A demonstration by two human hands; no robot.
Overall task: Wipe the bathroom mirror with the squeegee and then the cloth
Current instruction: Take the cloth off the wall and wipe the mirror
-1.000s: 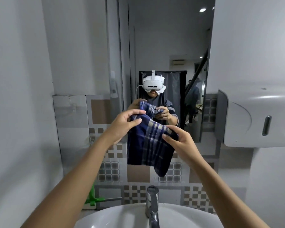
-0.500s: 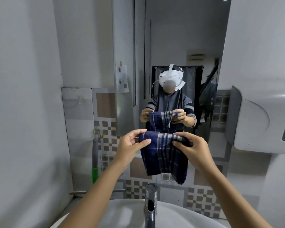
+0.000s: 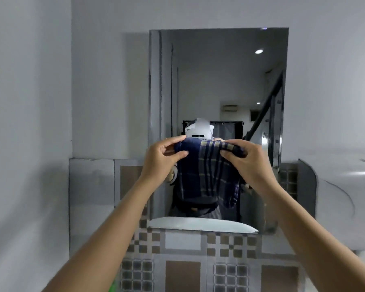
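Observation:
A dark blue checked cloth hangs in front of the lower half of the mirror, stretched between both hands. My left hand pinches its top left corner and my right hand pinches its top right corner. The cloth is held close to the glass; I cannot tell whether it touches. The mirror is a tall rectangle on the grey wall and reflects a person with a white headset behind the cloth. The squeegee is almost out of sight; only a green sliver shows at the bottom edge.
A white wall dispenser juts out just right of the mirror. Patterned brown and white tiles cover the wall below it. A plain grey wall stands close on the left. The sink and tap are out of frame.
My view has tilted up, so the whole mirror shows and the sink and tap have dropped out. Both hands have lifted the cloth higher and spread it wider in front of the mirror.

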